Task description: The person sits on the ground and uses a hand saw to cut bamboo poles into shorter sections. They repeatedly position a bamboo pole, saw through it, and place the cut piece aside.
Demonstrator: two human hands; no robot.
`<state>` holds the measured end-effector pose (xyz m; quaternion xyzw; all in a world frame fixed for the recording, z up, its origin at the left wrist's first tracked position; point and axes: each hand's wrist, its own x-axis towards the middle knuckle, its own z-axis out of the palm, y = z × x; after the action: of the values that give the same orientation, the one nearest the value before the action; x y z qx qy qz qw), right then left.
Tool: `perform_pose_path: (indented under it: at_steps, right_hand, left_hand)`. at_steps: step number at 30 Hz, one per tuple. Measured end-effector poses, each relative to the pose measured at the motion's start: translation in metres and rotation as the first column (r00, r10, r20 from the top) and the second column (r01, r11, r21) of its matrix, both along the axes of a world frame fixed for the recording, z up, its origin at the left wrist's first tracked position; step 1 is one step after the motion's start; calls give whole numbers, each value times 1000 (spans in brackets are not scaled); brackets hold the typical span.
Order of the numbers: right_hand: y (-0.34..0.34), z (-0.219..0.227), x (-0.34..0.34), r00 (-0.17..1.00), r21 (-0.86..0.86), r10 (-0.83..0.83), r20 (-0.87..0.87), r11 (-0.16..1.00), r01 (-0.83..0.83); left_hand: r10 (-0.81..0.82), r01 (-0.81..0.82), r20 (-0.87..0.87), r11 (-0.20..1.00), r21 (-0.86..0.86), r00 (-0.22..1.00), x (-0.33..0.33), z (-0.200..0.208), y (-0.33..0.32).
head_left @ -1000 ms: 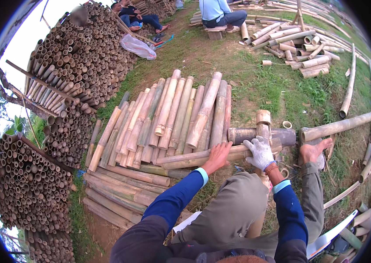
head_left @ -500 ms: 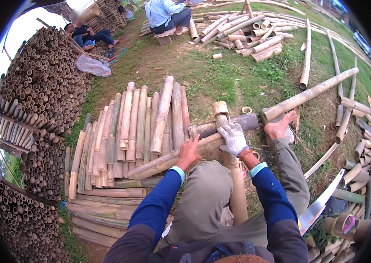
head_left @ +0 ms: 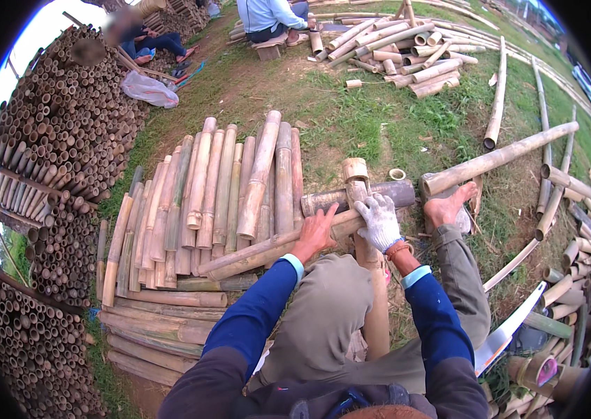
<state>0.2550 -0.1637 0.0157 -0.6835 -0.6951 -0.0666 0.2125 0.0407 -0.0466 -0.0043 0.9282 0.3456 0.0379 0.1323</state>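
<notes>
A bamboo pole (head_left: 260, 256) lies slantwise in front of my raised knee, its left end over the stacked pieces. My bare left hand (head_left: 315, 236) is closed over it, with the fingers reaching across the top. My right hand (head_left: 379, 222), in a white glove, is closed at the pole's right end, beside an upright bamboo post (head_left: 376, 300). Its palm hides that end. Just beyond both hands, a dark, thick bamboo crosspiece (head_left: 393, 193) lies across the post, below its pale cut top (head_left: 355, 170).
Cut bamboo lengths (head_left: 198, 202) lie stacked at left, before a tall bamboo pile (head_left: 65, 119). A handsaw (head_left: 512, 325) leans at lower right near more bamboo. A long pole (head_left: 501, 157) lies by my foot (head_left: 451, 204). A seated person (head_left: 267, 17) works at the back.
My left hand has shifted slightly right and away from me along the pole. The gloved hand stays at the pole's right end. The view has tilted a little.
</notes>
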Motion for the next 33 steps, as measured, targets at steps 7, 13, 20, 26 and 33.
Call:
perform_pose_path:
  at_steps: [7,13,20,26,33]
  right_hand:
    - [-16,6,4,997,-27,-33,-68,999,31]
    - [-134,45,60,946,-63,-154,-285,988,142]
    - [-375,-1,143,468,-216,-831,-302,538,815]
    - [-514,-188,87,70,-624,-933,-352,290,726]
    - [-589,-258,-45,128,-708,-992,0,90,700]
  left_hand:
    - [-82,64,162,991,114,983,1,-4,3]
    - [-76,64,161,995,79,984,-5,-10,5]
    - [-82,67,194,994,82,977,-18,-10,9]
    - [-36,26,156,997,71,987,-39,-15,17]
    - [-64,51,184,996,76,981,-20,-16,15]
